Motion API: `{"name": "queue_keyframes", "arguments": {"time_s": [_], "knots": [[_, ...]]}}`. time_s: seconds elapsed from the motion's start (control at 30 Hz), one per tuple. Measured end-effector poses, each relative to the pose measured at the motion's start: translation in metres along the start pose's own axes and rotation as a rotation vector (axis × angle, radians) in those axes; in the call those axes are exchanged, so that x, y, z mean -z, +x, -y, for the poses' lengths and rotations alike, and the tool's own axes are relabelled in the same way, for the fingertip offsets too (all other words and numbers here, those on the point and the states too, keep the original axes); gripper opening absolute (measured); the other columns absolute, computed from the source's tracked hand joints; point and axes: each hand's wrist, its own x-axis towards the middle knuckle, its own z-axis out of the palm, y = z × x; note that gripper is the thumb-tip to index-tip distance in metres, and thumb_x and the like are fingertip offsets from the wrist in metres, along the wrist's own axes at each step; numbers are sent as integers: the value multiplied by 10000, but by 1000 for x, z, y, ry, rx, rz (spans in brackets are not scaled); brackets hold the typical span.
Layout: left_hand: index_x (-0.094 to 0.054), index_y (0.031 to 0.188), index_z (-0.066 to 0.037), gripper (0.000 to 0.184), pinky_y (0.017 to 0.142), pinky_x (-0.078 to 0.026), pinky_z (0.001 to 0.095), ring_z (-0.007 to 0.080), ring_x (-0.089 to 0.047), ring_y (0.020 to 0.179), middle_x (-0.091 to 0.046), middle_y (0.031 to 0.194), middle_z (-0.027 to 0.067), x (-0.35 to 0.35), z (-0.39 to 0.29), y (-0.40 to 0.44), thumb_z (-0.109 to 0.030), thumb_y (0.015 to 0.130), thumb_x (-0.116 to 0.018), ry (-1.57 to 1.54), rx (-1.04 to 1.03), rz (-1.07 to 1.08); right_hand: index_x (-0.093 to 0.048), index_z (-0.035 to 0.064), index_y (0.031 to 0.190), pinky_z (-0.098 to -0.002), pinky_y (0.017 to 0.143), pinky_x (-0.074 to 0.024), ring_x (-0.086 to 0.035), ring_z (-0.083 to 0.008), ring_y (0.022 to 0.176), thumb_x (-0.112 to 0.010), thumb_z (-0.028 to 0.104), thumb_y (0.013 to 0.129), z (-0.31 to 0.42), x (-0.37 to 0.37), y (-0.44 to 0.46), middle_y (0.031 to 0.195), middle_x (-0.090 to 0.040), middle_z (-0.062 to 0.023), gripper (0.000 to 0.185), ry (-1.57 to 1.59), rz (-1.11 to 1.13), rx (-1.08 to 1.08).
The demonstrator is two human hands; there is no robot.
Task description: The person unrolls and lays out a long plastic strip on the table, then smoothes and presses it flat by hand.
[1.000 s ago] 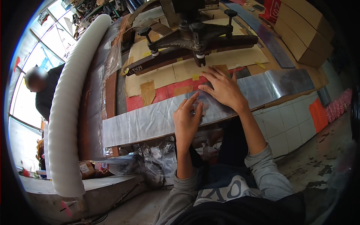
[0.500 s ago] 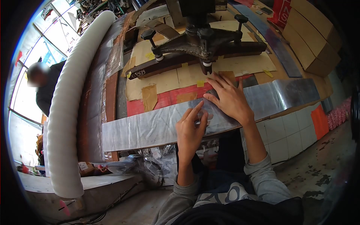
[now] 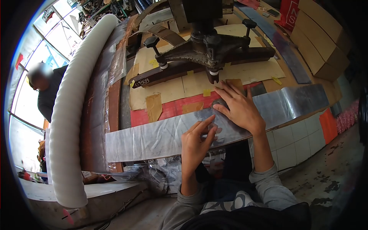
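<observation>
My left hand point(image 3: 194, 145) hovers over the front edge of the long grey plastic-covered strip point(image 3: 145, 138), its fingers curled and its thumb close to the index finger. Something small and clear shows at those fingertips, too small to name. My right hand point(image 3: 243, 111) lies palm down across the strip with fingers spread, reaching towards a brown tape patch. A dark patch is partly visible beneath it. Behind the strip are a red band point(image 3: 168, 111) and a cream board point(image 3: 168, 92) with tape pieces. Just beyond my right fingertips stands the black metal press head point(image 3: 211, 46).
A tall white foam roll point(image 3: 73, 111) stands at the left, with a person point(image 3: 48, 92) behind it. Cardboard boxes point(image 3: 318, 38) and a red bag point(image 3: 287, 15) are at the back right. Clear plastic point(image 3: 161, 172) hangs below the table, beside white tiles point(image 3: 291, 142).
The table and press appear slightly lower and further right as the camera view shifts. My hands keep nearly the same pose, with my left fingers drawn slightly closer together.
</observation>
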Motion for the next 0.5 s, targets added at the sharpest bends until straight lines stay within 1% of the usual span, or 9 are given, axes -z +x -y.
{"name": "queue_keyframes", "arguments": {"time_s": [0.13, 0.33, 0.5], "knots": [[-620, 1184, 14, 314, 640, -590, 270, 174, -706, 847, -667, 913, 116, 2, -1, 1, 0, 871, -632, -17, 17, 34, -489, 138, 1348, -656, 1084, -212, -347, -241, 1378, -507, 498, 914, -1, 7, 0, 1449, -430, -88, 564, -5, 45, 4], [-621, 1178, 15, 308, 667, -599, 272, 176, -706, 843, -665, 912, 118, -2, 0, -1, 3, 871, -630, -13, 17, -4, -495, 133, 1339, -664, 1077, -211, -348, -245, 1376, -512, 494, 912, -1, 1, -2, 1441, -437, -92, 559, -4, -3, 11], [-622, 1175, 15, 300, 671, -597, 268, 187, -708, 840, -670, 919, 124, 0, -2, 0, 0, 876, -626, -9, 18, 4, -438, 141, 1390, -660, 1082, -201, -349, -260, 1376, -494, 505, 919, 1, 3, 0, 1442, -429, -119, 598, -27, 1, 0]]}}
